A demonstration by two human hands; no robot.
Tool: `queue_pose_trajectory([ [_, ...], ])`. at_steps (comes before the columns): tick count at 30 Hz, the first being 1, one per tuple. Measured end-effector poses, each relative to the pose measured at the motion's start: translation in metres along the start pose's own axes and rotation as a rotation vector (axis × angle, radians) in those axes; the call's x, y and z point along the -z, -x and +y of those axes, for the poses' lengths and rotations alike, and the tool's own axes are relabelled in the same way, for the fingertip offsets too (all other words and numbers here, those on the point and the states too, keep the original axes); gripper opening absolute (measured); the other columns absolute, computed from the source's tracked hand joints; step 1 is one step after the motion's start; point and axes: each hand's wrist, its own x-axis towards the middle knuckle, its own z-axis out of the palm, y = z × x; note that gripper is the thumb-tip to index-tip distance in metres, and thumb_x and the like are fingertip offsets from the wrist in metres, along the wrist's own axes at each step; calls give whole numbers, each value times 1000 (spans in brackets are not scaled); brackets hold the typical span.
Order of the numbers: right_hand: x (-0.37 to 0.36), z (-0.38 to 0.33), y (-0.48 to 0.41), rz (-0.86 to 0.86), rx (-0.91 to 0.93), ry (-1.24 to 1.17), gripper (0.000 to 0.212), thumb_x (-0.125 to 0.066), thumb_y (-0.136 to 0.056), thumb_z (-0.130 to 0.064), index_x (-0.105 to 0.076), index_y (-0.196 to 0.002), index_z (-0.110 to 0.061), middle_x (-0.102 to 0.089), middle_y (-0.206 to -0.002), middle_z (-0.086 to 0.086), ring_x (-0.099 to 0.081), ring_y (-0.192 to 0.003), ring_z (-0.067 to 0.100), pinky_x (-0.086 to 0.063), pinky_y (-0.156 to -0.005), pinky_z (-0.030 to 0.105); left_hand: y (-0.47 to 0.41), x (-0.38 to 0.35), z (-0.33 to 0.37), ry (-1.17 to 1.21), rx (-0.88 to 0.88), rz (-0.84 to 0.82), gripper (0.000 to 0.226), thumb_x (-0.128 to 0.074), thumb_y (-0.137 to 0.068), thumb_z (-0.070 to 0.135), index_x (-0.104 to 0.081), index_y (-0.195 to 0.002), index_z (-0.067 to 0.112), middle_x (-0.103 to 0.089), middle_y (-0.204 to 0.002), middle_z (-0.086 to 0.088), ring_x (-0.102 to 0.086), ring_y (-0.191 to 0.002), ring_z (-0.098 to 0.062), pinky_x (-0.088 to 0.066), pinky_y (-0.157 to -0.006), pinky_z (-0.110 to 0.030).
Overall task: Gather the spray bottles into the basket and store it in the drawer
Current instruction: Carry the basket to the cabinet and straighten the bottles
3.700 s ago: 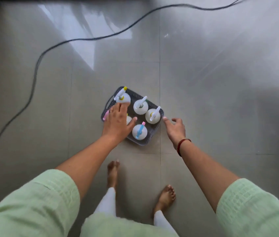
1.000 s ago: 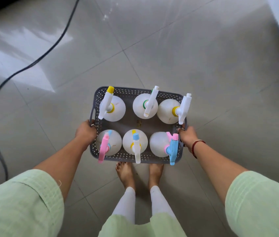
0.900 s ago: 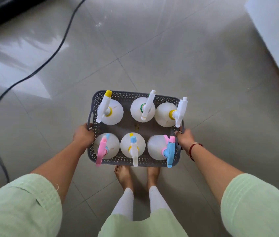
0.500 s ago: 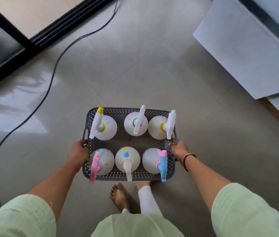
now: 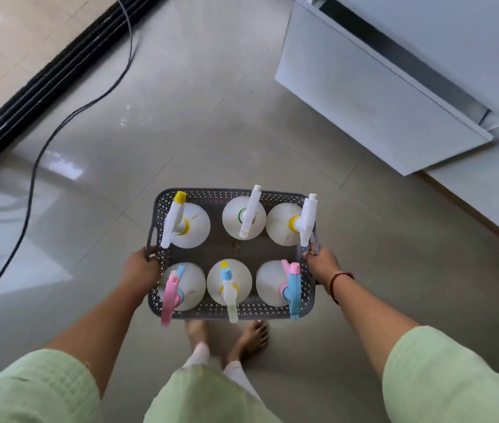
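Note:
A grey perforated basket (image 5: pixel 230 195) hangs in the air in front of me, above my bare feet. Several white spray bottles stand upright in it in two rows, among them one with a yellow nozzle (image 5: pixel 194 224) at the far left and one with a pink and blue trigger (image 5: pixel 272 283) at the near right. My left hand (image 5: pixel 140 268) grips the basket's left handle. My right hand (image 5: pixel 323 265), with a red bracelet at the wrist, grips the right handle. An open white drawer (image 5: pixel 373 96) juts out over the floor at the upper right.
A dark cable (image 5: pixel 43 148) snakes across the glossy tiled floor on the left. A black sliding-door track (image 5: pixel 53 71) runs along the upper left. White cabinet fronts (image 5: pixel 486 184) line the right side behind the drawer.
Both hands took the basket off the floor and lifted it. I have turned and walked with it, so the open drawer and the door track have come into view.

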Motion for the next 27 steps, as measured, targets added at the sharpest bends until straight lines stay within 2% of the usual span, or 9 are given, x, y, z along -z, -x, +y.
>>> queue_pose_trajectory([
  [2,11,1,-13,21,-23,-31,27,-48,-96,-19,-60,-116,-5,-57,-93,13,-55,-86,29,-49,-84,40,-8,-8,21,-33,-28,-7,32,-43,-91,2,-60,-118,2,-65,-107,-25,-52,-84,-29,-41,-77,-33],
  [6,34,7,-31,49,-74,-95,25,-47,-96,-18,-60,-115,-7,-58,-91,12,-55,-84,28,-45,-77,35,-29,-26,64,-96,-69,-43,32,-43,-90,1,-60,-117,0,-65,-99,-24,-54,-80,-30,-44,-75,-36],
  [8,43,9,-36,71,-105,-119,25,-47,-95,-16,-61,-113,-6,-58,-91,12,-54,-83,28,-43,-75,34,-39,-33,86,-132,-89,-67,33,-43,-89,1,-60,-117,0,-65,-103,-27,-54,-81,-31,-46,-79,-39],
  [13,68,9,-45,94,-224,-204,28,-46,-93,-11,-61,-115,-4,-57,-91,13,-53,-84,27,-43,-76,33,-55,-48,149,-196,-156,-151,35,-44,-91,1,-59,-122,2,-64,-114,-27,-60,-99,-39,-47,-87,-40],
  [17,86,6,-58,140,-265,-285,30,-46,-93,-9,-61,-119,-4,-57,-93,12,-52,-87,26,-42,-79,33,-70,-60,193,-260,-219,-186,36,-43,-89,2,-62,-120,5,-66,-113,-25,-60,-104,-40,-48,-93,-43],
  [24,114,18,-98,172,-317,-384,26,-47,-95,-9,-61,-116,-3,-58,-94,12,-54,-89,28,-43,-81,35,-95,-113,238,-316,-249,-211,35,-43,-88,1,-61,-118,3,-66,-111,-26,-60,-101,-41,-47,-87,-40],
  [27,124,32,-112,180,-342,-395,22,-46,-94,-10,-62,-108,-6,-58,-91,14,-54,-84,29,-43,-77,34,-98,-138,250,-343,-243,-207,38,-43,-88,0,-60,-122,6,-66,-109,-28,-60,-100,-42,-47,-86,-41],
])
